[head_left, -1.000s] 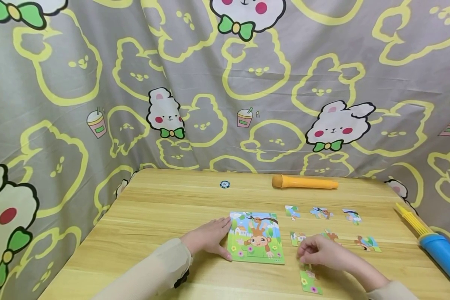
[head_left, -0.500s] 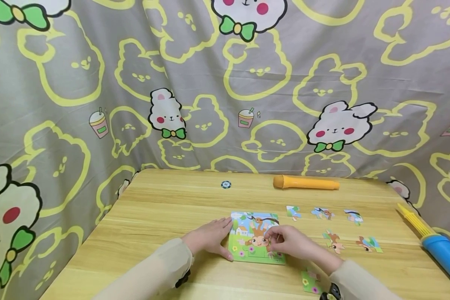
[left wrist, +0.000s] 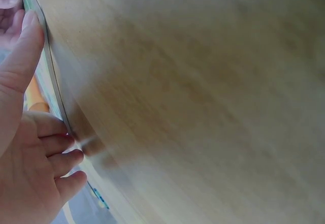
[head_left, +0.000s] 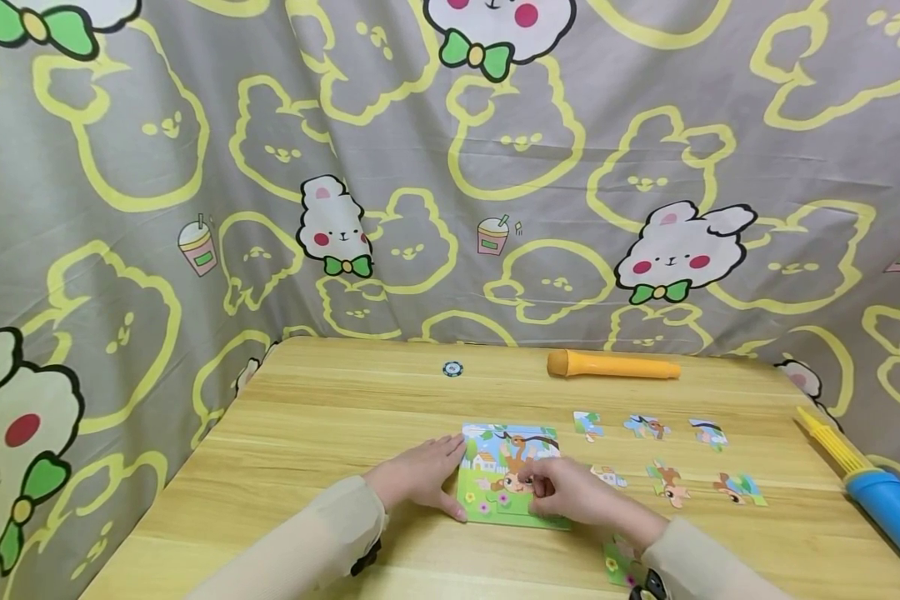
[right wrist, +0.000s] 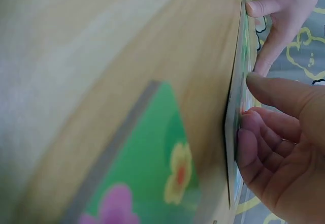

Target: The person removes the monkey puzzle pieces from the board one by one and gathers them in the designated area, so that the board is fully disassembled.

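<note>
A square jigsaw board [head_left: 483, 518] with a monkey picture lies on the wooden table. My left hand [head_left: 417, 475] rests along its left side, thumb at the lower corner and fingers extended. On the board's right half, the fingertips of my right hand [head_left: 570, 492] touch the picture and cover part of it. In the right wrist view, the thumb [right wrist: 277, 92] and the bent index finger [right wrist: 277, 122] are apart at the board's face, with nothing visible between them. Close to that wrist lies a green puzzle piece [right wrist: 152, 168] with flowers, partly hidden by the sleeve in the head view.
Loose puzzle pieces lie in rows right of the board, among them a branch piece [head_left: 708, 432] and a monkey-face piece [head_left: 738, 488]. Behind are a round chip [head_left: 453, 368] and an orange microphone-shaped toy [head_left: 613, 364]. A blue-and-yellow tube [head_left: 888, 512] stands at the right edge.
My right hand has moved left from the loose pieces onto the board's right half, then shifted slightly down and inward. The left hand has stayed at the board's left side.
</note>
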The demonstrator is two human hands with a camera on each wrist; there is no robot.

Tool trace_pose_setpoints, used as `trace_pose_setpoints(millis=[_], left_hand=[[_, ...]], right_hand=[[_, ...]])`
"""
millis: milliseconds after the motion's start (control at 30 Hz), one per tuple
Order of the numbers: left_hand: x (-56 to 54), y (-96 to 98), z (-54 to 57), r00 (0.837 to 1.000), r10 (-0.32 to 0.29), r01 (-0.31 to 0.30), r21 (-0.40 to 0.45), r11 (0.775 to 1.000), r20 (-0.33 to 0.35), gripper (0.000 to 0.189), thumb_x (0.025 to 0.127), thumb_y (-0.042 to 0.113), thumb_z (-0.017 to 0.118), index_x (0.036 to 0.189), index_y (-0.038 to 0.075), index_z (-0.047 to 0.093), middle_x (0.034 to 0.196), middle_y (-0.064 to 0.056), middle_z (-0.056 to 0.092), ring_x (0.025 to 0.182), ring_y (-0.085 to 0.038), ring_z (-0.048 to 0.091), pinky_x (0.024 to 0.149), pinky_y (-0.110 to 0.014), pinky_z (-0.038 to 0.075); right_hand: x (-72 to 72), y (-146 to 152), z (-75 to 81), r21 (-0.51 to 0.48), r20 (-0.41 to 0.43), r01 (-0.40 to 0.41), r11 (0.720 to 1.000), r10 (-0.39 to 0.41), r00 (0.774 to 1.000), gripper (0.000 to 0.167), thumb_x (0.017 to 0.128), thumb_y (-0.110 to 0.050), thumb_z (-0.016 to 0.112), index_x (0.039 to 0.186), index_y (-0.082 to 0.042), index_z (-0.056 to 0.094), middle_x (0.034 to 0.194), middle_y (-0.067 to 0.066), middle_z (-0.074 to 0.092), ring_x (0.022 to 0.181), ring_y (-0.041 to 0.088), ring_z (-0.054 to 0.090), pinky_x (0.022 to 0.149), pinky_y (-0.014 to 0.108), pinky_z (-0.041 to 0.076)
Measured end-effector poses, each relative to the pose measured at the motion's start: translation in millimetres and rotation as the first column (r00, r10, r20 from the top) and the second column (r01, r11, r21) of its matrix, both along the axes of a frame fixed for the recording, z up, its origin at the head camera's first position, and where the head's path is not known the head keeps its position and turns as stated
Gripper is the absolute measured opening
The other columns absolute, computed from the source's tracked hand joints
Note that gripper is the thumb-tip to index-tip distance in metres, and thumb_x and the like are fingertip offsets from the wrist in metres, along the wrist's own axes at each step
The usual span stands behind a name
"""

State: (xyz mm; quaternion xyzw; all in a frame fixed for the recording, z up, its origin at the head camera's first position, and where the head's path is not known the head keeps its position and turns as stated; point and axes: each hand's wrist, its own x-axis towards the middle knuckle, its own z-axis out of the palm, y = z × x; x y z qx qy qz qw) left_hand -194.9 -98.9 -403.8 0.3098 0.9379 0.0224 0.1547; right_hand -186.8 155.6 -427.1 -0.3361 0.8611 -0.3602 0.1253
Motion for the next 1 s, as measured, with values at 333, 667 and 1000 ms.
trace_pose_setpoints(millis=[333,667,1000], left_hand=[[1.3,0.2,1.2,1.0,0.004,-0.004,0.002,1.0,0.002,0.103,0.07,0.061,0.064,0.144,0.001,0.026,0.149,-0.013,0.021,0.135,-0.026,0.021,0.109,-0.035,0.019],[-1.1,0.1,-3.0,1.0,0.005,-0.005,0.004,1.0,-0.005,0.104,0.069,0.062,0.065,0.144,0.001,0.026,0.149,-0.013,0.021,0.135,-0.026,0.021,0.109,-0.035,0.019],[-0.5,-0.4,-3.0,1.0,0.002,-0.002,0.003,1.0,-0.005,0.104,0.069,0.062,0.064,0.144,0.001,0.026,0.149,-0.013,0.021,0.135,-0.026,0.021,0.109,-0.035,0.019]], right_hand=[[7.3,-0.7,3.9,0.057,-0.057,-0.013,0.998,0.016,0.998,0.036,0.079,-0.004,0.07,0.112,0.005,0.063,0.073,-0.009,0.048,0.062,0.004,0.04,0.051,0.02,0.038],[7.2,-1.6,2.4,0.042,-0.033,0.012,0.999,-0.011,0.999,0.034,0.077,-0.004,0.073,0.11,0.002,0.065,0.071,-0.009,0.05,0.062,0.005,0.044,0.054,0.022,0.041],[6.5,-1.9,0.2,0.026,-0.037,0.018,1.0,-0.017,0.999,0.031,0.077,-0.003,0.072,0.107,0.0,0.064,0.072,-0.008,0.05,0.062,0.005,0.045,0.057,0.023,0.044]])
